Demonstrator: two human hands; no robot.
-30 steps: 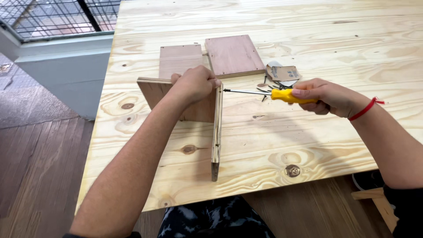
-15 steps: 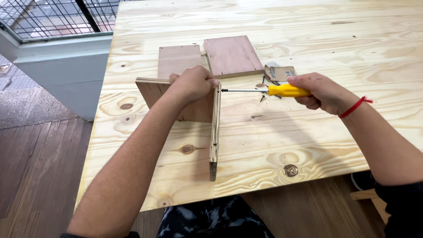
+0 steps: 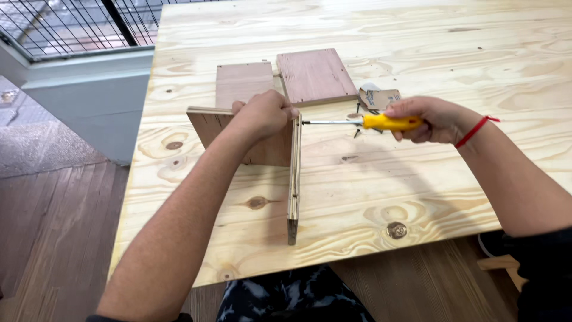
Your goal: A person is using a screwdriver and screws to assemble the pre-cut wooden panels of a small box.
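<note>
— Where do the boards stand?
— On the counter [image 3: 417, 48]: an upright board [image 3: 294, 179] meets a second upright board [image 3: 205, 122] on its left; two flat boards [image 3: 313, 74] lie behind.
— And right?
— A screwdriver [image 3: 369, 122] touches it; screws [image 3: 364, 110] lie behind that.

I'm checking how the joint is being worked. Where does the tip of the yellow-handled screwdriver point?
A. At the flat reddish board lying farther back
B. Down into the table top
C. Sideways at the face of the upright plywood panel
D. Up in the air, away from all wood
C: the right hand holds the screwdriver level, its tip at the upright plywood panel, which the left hand steadies.
</note>
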